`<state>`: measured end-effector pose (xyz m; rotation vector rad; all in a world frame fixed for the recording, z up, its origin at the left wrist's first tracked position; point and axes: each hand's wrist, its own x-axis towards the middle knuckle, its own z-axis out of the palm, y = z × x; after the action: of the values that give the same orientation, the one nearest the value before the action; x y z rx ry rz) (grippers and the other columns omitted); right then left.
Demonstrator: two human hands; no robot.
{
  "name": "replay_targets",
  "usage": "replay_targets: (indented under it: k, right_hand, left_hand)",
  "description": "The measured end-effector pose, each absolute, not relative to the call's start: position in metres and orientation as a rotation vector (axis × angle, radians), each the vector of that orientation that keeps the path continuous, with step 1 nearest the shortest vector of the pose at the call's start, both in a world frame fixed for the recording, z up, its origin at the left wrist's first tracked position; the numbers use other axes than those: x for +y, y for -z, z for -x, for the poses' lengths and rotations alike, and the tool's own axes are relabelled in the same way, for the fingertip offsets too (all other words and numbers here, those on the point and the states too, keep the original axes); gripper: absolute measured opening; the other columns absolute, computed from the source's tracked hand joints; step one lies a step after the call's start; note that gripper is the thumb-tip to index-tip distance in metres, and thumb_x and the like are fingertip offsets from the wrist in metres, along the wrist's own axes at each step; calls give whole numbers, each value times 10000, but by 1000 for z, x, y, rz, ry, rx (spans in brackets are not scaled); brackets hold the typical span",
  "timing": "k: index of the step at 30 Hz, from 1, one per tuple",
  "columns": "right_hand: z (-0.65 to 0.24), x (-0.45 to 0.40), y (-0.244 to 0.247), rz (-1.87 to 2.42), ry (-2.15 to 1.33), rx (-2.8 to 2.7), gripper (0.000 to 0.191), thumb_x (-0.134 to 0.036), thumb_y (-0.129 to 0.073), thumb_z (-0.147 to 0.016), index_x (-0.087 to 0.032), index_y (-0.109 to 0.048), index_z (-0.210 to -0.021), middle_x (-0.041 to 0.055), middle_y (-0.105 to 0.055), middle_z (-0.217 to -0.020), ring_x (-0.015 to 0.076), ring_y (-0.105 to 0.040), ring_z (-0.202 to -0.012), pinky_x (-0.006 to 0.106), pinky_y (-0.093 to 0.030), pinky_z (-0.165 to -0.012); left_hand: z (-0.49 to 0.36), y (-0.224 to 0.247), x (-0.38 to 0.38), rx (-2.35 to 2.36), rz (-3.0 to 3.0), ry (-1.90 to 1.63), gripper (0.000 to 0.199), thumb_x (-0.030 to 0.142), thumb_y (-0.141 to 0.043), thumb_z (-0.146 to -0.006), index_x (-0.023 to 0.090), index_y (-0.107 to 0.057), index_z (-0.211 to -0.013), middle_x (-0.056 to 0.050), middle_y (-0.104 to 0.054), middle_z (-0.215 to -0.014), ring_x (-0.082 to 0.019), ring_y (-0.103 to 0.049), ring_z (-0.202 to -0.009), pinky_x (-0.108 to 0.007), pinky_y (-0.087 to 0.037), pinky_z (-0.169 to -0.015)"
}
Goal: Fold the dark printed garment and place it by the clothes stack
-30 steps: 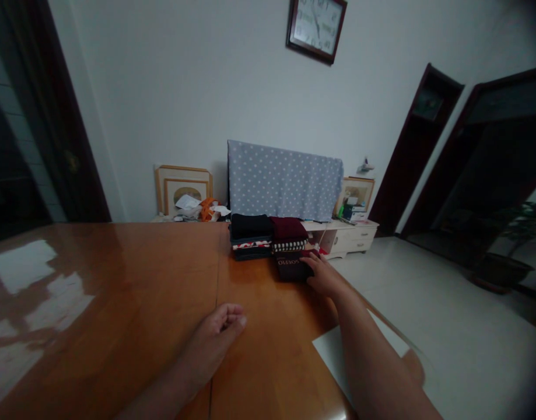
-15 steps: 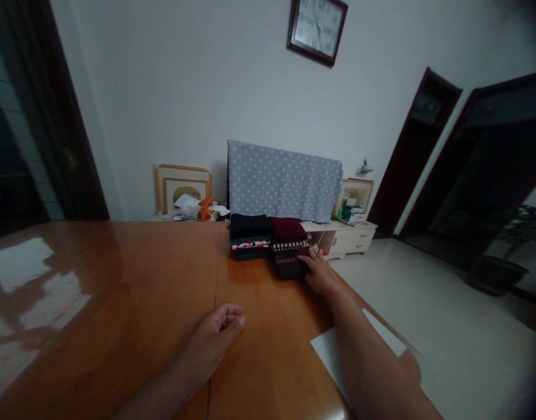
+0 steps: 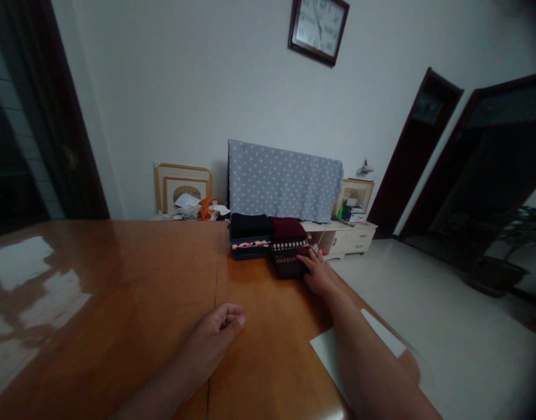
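Note:
My right hand point(image 3: 318, 274) reaches far across the wooden table point(image 3: 140, 291). Its fingers are stretched out and rest on the right side of a dark folded garment with lettering point(image 3: 290, 266). Behind that lie a black-and-white striped folded piece point(image 3: 289, 245) and a maroon folded cloth point(image 3: 287, 228). To their left, touching or nearly so, is a stack of folded dark clothes point(image 3: 250, 226) with a red-and-white patterned layer in it. My left hand point(image 3: 219, 326) rests near the table's middle seam, loosely closed, thumb near the curled fingers, with nothing visible in it.
A white sheet point(image 3: 326, 350) lies under my right forearm by the table's right edge. Behind the table stand a white cabinet point(image 3: 355, 236), a polka-dot cloth point(image 3: 285, 181) over something wide, and a framed picture point(image 3: 184, 169). A potted plant point(image 3: 497, 271) is on the floor at right.

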<state>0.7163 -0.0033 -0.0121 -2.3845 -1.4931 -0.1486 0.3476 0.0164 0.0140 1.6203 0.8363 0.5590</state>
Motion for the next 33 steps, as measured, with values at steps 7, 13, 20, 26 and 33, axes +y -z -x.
replay_targets:
  k: [7, 13, 20, 26, 33]
  right_hand:
    - [-719, -3, 5, 2284, 193, -1475, 706, -254, -539, -804, -256, -410, -1498, 58, -222, -1634, 277, -143, -1512, 563, -116, -1199]
    - [-713, 0, 4, 2208, 223, -1558, 568, -247, -462, -874, -158, -516, -1433, 79, -426, -1539, 209, -312, -1460, 370, -211, -1210]
    - [-708, 2, 6, 2288, 149, -1618, 535, -232, -452, -891, -157, -539, -1414, 84, -411, -1546, 224, -300, -1467, 393, -193, -1211]
    - [-715, 5, 7, 2303, 329, -1448, 539, -318, -372, -968, -149, -447, -1475, 87, -339, -1587, 237, -207, -1499, 437, -142, -1220]
    - [-712, 13, 13, 2488, 208, -1299, 572, -439, -266, -1007, -157, -413, -1482, 121, -306, -1597, 269, -195, -1498, 538, -146, -1191]
  left_hand:
    - [-347, -9, 19, 822, -1604, -556, 449, 558, -577, -837, 193, -618, -1095, -82, -675, -1030, -240, -617, -943, -332, -470, -825]
    - [-347, -4, 21, 800, -1621, -569, 438, 554, -568, -857, 188, -616, -1093, -79, -671, -1029, -232, -611, -945, -323, -466, -817]
    - [-348, -5, 22, 816, -1607, -550, 475, 569, -590, -829, 184, -621, -1105, -77, -685, -1021, -242, -621, -956, -330, -468, -830]
    - [-348, -11, 19, 830, -1613, -571, 458, 562, -590, -821, 186, -622, -1080, -83, -679, -1004, -250, -615, -959, -348, -466, -842]
    - [-349, -5, 23, 836, -1635, -549, 483, 585, -590, -802, 197, -622, -1088, -76, -681, -1015, -256, -620, -966, -358, -463, -856]
